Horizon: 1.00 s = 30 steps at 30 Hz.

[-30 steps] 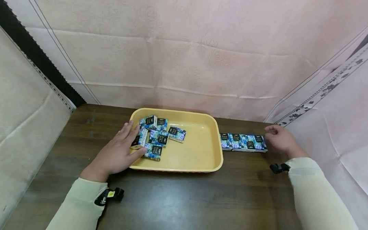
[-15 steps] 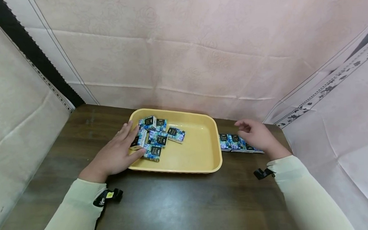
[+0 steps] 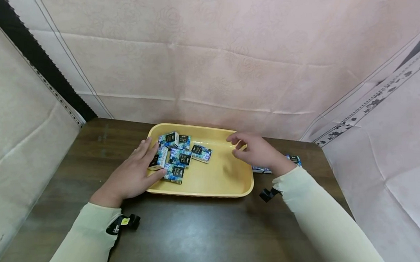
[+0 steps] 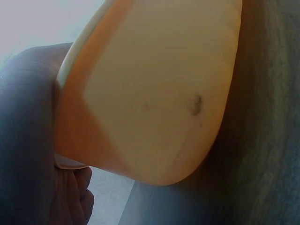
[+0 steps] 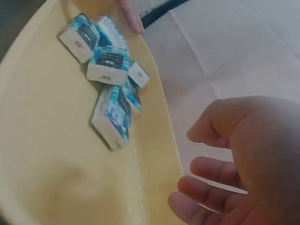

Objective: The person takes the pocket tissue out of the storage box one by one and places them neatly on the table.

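Note:
My left hand rests over the left rim of a yellow plastic tray, fingers straight and thumb spread inside it. Beside that hand lie several small blue-patterned packs with black labels; one pack lies a little apart from the left end. My right hand hovers over the tray's right end with fingers loosely bent. Nothing shows between its fingers and thumb in the right wrist view, where a nearer pack has a white side. The left wrist view shows the tray's outer wall close up.
Right of the tray, a row of similar packs lies on the dark wooden table, mostly hidden by the right hand and wrist. Pale cloth hangs behind the table and at both sides.
My right hand has moved left from the far end of the pack row, across the row, to above the tray's right end. The left hand and tray have stayed put.

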Each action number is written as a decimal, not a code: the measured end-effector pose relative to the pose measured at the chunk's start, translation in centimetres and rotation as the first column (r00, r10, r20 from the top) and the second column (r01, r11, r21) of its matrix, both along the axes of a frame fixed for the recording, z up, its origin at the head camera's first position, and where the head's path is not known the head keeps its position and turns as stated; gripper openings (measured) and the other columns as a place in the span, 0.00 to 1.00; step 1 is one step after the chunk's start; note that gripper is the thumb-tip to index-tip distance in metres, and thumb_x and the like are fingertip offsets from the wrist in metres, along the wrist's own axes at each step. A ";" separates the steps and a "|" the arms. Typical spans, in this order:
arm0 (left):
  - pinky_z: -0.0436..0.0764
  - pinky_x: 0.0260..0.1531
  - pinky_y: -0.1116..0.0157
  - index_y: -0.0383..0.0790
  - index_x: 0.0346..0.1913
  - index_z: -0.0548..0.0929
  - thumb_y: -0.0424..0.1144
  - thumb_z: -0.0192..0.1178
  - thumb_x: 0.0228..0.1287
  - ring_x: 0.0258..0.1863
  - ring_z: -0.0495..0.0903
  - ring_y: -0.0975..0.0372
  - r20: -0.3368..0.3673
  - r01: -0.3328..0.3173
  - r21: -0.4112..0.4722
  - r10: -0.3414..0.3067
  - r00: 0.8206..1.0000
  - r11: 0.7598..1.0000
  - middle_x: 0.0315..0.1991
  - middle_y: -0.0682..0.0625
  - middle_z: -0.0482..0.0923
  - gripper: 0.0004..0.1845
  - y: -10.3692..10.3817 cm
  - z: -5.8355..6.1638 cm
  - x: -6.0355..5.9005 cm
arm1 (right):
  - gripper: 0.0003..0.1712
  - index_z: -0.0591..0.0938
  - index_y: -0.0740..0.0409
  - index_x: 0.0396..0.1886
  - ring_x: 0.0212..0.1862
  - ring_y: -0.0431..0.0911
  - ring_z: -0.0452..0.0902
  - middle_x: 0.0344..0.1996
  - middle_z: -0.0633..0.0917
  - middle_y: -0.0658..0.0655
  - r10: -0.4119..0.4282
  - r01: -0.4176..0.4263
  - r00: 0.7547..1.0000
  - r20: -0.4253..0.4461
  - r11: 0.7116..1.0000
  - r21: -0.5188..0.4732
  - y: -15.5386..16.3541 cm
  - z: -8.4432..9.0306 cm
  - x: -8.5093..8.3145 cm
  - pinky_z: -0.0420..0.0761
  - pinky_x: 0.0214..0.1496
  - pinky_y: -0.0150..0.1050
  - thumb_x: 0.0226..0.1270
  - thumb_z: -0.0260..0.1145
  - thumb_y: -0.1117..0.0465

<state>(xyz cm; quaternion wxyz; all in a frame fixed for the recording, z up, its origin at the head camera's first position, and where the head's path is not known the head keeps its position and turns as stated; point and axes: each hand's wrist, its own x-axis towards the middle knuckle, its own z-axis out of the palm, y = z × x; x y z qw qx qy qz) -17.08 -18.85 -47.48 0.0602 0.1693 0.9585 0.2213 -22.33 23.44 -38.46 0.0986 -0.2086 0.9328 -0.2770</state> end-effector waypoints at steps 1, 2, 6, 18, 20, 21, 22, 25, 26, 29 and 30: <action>0.54 0.87 0.29 0.50 0.95 0.40 0.78 0.50 0.81 0.95 0.36 0.42 -0.001 0.000 -0.001 0.000 1.000 1.000 0.95 0.50 0.26 0.57 0.0 0.0 0.0 | 0.23 0.86 0.50 0.71 0.59 0.52 0.89 0.64 0.88 0.58 0.017 -0.017 1.000 0.005 1.000 0.007 -0.5 -0.2 -0.3 0.92 0.60 0.52 0.79 0.73 0.58; 0.54 0.87 0.30 0.50 0.95 0.41 0.77 0.50 0.81 0.95 0.36 0.42 -0.001 0.000 -0.001 0.000 1.000 1.000 0.95 0.50 0.26 0.57 -0.1 0.0 0.0 | 0.24 0.85 0.48 0.72 0.60 0.52 0.88 0.65 0.87 0.56 0.029 -0.029 0.999 0.016 0.999 0.013 -1.0 -0.5 -0.6 0.92 0.60 0.52 0.79 0.73 0.58; 0.54 0.87 0.30 0.49 0.95 0.42 0.77 0.51 0.81 0.95 0.36 0.43 -0.002 -0.001 0.000 0.001 1.000 1.000 0.95 0.49 0.26 0.56 -0.1 0.1 0.0 | 0.28 0.83 0.46 0.76 0.65 0.55 0.86 0.73 0.84 0.52 0.074 -0.076 0.996 0.045 0.996 0.049 -3.1 -0.9 -1.8 0.90 0.65 0.53 0.80 0.73 0.55; 0.53 0.88 0.32 0.48 0.95 0.43 0.76 0.51 0.81 0.95 0.36 0.43 -0.005 0.006 0.001 -0.006 1.000 1.000 0.95 0.49 0.28 0.56 -0.1 0.2 -0.2 | 0.33 0.76 0.42 0.84 0.78 0.55 0.78 0.78 0.80 0.52 0.138 -0.152 0.984 0.114 0.980 0.126 -8.8 -3.1 -4.2 0.83 0.76 0.58 0.83 0.65 0.57; 0.53 0.88 0.32 0.48 0.95 0.43 0.76 0.52 0.81 0.95 0.36 0.44 -0.006 0.008 0.001 -0.008 1.000 1.000 0.95 0.48 0.28 0.56 -0.2 0.2 -0.1 | 0.35 0.75 0.43 0.86 0.80 0.54 0.76 0.81 0.77 0.52 0.156 -0.171 0.981 0.115 0.975 0.144 -9.4 -3.4 -4.5 0.82 0.76 0.57 0.82 0.64 0.59; 0.53 0.88 0.32 0.48 0.95 0.43 0.76 0.52 0.81 0.95 0.36 0.44 -0.006 0.009 0.002 -0.009 1.000 1.000 0.95 0.48 0.28 0.56 -0.2 0.2 -0.1 | 0.35 0.75 0.43 0.86 0.80 0.54 0.76 0.82 0.76 0.52 0.163 -0.179 0.981 0.109 0.971 0.160 -9.7 -3.5 -4.5 0.82 0.76 0.57 0.82 0.64 0.61; 0.54 0.88 0.32 0.48 0.95 0.43 0.76 0.52 0.81 0.95 0.36 0.43 -0.009 0.011 0.006 -0.011 1.000 1.000 0.96 0.48 0.29 0.56 -0.2 0.2 -0.1 | 0.36 0.74 0.44 0.86 0.81 0.54 0.75 0.83 0.75 0.52 0.168 -0.184 0.981 0.101 0.966 0.179 -10.0 -3.6 -4.6 0.82 0.76 0.56 0.82 0.64 0.62; 0.54 0.88 0.32 0.48 0.95 0.43 0.75 0.52 0.81 0.95 0.37 0.43 -0.015 0.013 0.014 -0.012 1.000 1.000 0.96 0.47 0.30 0.56 -0.1 0.4 0.0 | 0.37 0.75 0.43 0.86 0.82 0.55 0.73 0.84 0.74 0.54 0.186 -0.201 0.979 0.084 0.951 0.234 -10.6 -3.8 -4.7 0.81 0.76 0.55 0.81 0.64 0.63; 0.54 0.88 0.32 0.48 0.95 0.43 0.75 0.52 0.82 0.95 0.37 0.43 -0.018 0.014 0.016 -0.013 1.000 1.000 0.96 0.47 0.30 0.56 -0.1 0.4 0.0 | 0.37 0.75 0.43 0.86 0.82 0.55 0.73 0.84 0.74 0.54 0.192 -0.206 0.978 0.080 0.947 0.248 -10.8 -3.9 -4.7 0.81 0.77 0.55 0.80 0.64 0.64; 0.54 0.88 0.33 0.49 0.95 0.44 0.76 0.52 0.81 0.95 0.37 0.44 -0.019 0.011 0.021 -0.011 1.000 1.000 0.96 0.47 0.31 0.56 -0.1 0.4 0.0 | 0.38 0.74 0.42 0.87 0.84 0.56 0.71 0.84 0.74 0.56 0.205 -0.221 0.975 0.086 0.937 0.271 -11.2 -4.0 -4.7 0.79 0.80 0.55 0.80 0.65 0.64; 0.54 0.88 0.33 0.49 0.95 0.44 0.76 0.52 0.81 0.95 0.37 0.44 -0.018 0.009 0.022 -0.009 1.000 1.000 0.96 0.48 0.31 0.56 0.0 0.4 0.0 | 0.38 0.74 0.42 0.87 0.84 0.56 0.71 0.84 0.74 0.57 0.208 -0.225 0.974 0.090 0.935 0.275 -11.3 -4.1 -4.7 0.78 0.81 0.55 0.80 0.65 0.64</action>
